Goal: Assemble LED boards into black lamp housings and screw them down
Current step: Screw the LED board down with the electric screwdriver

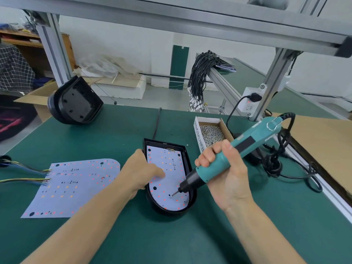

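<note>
Head view: the black lamp housing (pixel 187 162) lies on the green table (pixel 106 134), long axis running away from the person, its rounded end nearest them and its straight end far. The LED board (pixel 167 168) sits inside it. The left hand (pixel 142 171) comes in from the lower left, thumb laid on the board, the other fingers wrapped around the housing's left wall. The right hand (pixel 222 168) grips the teal electric screwdriver (pixel 238 151) in a closed fist; the tool slants down-left, its bit tip touching the board just below the left thumb. Beyond the right knuckles is the screw box (pixel 211 132). Left of the left fingers lie spare LED boards (pixel 74 185).
</note>
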